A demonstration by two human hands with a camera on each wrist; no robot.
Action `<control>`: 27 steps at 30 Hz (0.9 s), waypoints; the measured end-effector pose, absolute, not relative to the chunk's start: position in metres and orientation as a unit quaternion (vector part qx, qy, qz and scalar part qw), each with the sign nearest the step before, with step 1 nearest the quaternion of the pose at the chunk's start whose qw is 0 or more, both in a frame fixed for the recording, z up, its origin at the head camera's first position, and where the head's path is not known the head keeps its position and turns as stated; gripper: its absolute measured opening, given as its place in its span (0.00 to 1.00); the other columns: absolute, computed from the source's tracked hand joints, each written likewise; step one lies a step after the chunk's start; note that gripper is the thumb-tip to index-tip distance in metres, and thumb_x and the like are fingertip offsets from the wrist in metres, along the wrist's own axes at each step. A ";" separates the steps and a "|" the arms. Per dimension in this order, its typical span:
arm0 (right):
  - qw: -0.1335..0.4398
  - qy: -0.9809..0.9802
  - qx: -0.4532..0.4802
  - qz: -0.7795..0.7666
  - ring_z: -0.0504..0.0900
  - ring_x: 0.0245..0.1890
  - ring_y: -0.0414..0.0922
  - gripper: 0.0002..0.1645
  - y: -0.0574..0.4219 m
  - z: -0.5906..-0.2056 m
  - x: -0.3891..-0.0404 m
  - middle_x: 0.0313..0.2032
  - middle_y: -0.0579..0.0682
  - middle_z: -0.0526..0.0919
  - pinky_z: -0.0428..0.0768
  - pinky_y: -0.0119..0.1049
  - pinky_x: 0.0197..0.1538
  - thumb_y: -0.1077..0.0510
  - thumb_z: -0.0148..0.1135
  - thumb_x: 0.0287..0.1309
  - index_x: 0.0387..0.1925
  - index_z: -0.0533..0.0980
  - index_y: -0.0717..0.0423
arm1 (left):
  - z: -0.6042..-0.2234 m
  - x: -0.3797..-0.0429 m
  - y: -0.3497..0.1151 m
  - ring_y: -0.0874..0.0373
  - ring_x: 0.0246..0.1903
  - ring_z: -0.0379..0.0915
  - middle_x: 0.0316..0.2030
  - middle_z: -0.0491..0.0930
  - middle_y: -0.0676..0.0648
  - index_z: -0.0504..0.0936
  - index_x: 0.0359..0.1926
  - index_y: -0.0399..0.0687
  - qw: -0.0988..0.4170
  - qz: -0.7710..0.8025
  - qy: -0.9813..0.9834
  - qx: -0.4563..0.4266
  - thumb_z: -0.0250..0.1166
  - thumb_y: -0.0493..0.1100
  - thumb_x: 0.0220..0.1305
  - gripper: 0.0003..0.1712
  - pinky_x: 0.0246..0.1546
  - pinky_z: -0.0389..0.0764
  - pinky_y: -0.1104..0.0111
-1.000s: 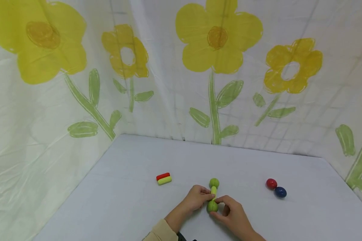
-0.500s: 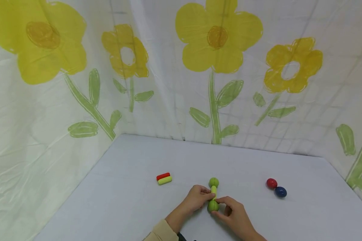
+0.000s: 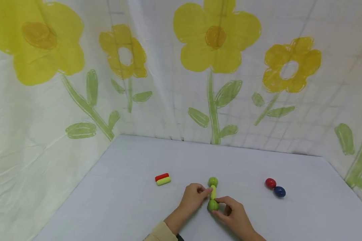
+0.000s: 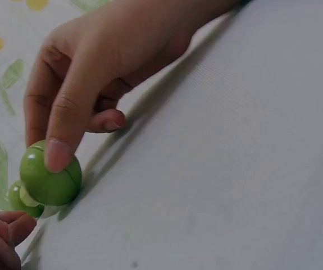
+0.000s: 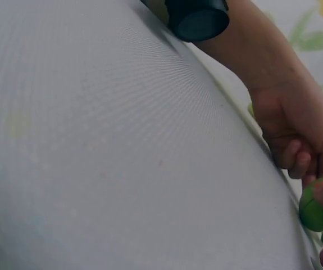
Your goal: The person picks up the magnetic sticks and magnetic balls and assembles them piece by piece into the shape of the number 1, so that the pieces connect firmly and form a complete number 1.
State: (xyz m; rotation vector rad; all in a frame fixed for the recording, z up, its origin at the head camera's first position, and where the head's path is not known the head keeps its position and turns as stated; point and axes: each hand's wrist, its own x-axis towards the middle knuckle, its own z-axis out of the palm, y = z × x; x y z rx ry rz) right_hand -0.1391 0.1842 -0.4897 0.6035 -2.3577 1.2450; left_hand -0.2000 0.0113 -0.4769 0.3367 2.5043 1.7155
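Note:
In the head view, a short yellow-green stick [image 3: 213,192] lies between two grooved green balls, forming a line with the far ball [image 3: 213,181] and near ball [image 3: 213,205]. My right hand [image 3: 233,216] pinches the near ball between thumb and index finger. In the left wrist view, the right thumb presses on this ball [image 4: 51,177]. My left hand [image 3: 193,199] is beside the stick, thumb tip at its left edge. Its fingers [image 4: 15,225] look parted in the left wrist view. The right wrist view shows the ball [image 5: 317,211] at its right edge.
A red stick [image 3: 162,177] and another yellow-green stick [image 3: 164,181] lie side by side on the white table [image 3: 123,201], to the left. To the right are a red ball [image 3: 270,183] and a dark blue ball [image 3: 279,191]. A flower-printed curtain [image 3: 163,100] hangs behind.
My left thumb has slid off the middle of the stick toward its left edge, and that hand has shifted slightly away from me. The right hand keeps its pinch on the near ball.

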 end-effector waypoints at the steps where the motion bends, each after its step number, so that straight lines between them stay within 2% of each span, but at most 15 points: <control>1: 0.202 -0.844 0.214 0.448 0.64 0.19 0.27 0.19 0.183 -0.490 -0.140 0.25 0.41 0.76 0.68 0.27 0.18 0.68 0.76 0.41 0.39 0.80 0.58 | -0.476 -0.202 0.008 0.66 0.16 0.66 0.17 0.76 0.55 0.83 0.25 0.41 0.035 0.555 0.823 0.112 0.66 0.52 0.64 0.19 0.19 0.67 0.73; 5: 0.192 -0.851 0.188 0.452 0.64 0.18 0.27 0.20 0.181 -0.490 -0.141 0.29 0.42 0.79 0.68 0.27 0.18 0.68 0.77 0.41 0.39 0.81 0.57 | -0.471 -0.208 -0.006 0.65 0.24 0.69 0.23 0.79 0.56 0.84 0.31 0.44 0.018 0.529 0.838 0.128 0.62 0.52 0.67 0.17 0.25 0.70 0.71; 8: 0.184 -0.856 0.165 0.454 0.64 0.18 0.28 0.20 0.181 -0.489 -0.140 0.30 0.41 0.79 0.68 0.28 0.19 0.67 0.77 0.40 0.39 0.81 0.56 | -0.468 -0.210 -0.018 0.65 0.26 0.69 0.27 0.79 0.58 0.85 0.35 0.46 0.008 0.518 0.844 0.139 0.63 0.49 0.66 0.12 0.26 0.71 0.72; 12: 0.180 -0.858 0.156 0.455 0.65 0.19 0.28 0.20 0.181 -0.489 -0.139 0.30 0.40 0.79 0.68 0.28 0.19 0.67 0.77 0.40 0.39 0.81 0.56 | -0.467 -0.208 -0.040 0.66 0.24 0.66 0.32 0.80 0.56 0.85 0.38 0.46 -0.033 0.487 0.859 0.153 0.66 0.44 0.64 0.08 0.25 0.71 0.73; 17: 0.164 -0.861 0.145 0.459 0.65 0.19 0.29 0.20 0.182 -0.489 -0.137 0.28 0.39 0.76 0.69 0.28 0.20 0.67 0.77 0.40 0.39 0.81 0.57 | -0.469 -0.208 -0.076 0.69 0.18 0.63 0.36 0.85 0.51 0.86 0.41 0.43 -0.108 0.428 0.878 0.184 0.70 0.41 0.60 0.09 0.20 0.69 0.74; 21: 0.145 -0.864 0.130 0.465 0.65 0.19 0.30 0.20 0.181 -0.487 -0.137 0.29 0.39 0.77 0.69 0.27 0.21 0.65 0.77 0.42 0.40 0.81 0.57 | -0.470 -0.214 -0.102 0.70 0.18 0.62 0.37 0.85 0.48 0.87 0.41 0.42 -0.145 0.402 0.885 0.186 0.72 0.39 0.57 0.10 0.20 0.69 0.73; 24: 0.136 -0.865 0.125 0.467 0.65 0.19 0.30 0.19 0.181 -0.486 -0.137 0.29 0.40 0.77 0.69 0.27 0.21 0.64 0.77 0.42 0.40 0.81 0.57 | -0.470 -0.218 -0.115 0.69 0.19 0.62 0.37 0.85 0.47 0.87 0.40 0.42 -0.145 0.406 0.886 0.167 0.73 0.39 0.55 0.10 0.21 0.69 0.73; 27: 0.137 -0.865 0.125 0.467 0.66 0.19 0.30 0.19 0.182 -0.487 -0.137 0.28 0.40 0.77 0.69 0.27 0.21 0.65 0.77 0.42 0.40 0.81 0.57 | -0.470 -0.221 -0.125 0.66 0.19 0.63 0.32 0.84 0.49 0.88 0.40 0.44 -0.134 0.413 0.890 0.142 0.74 0.41 0.55 0.11 0.20 0.68 0.72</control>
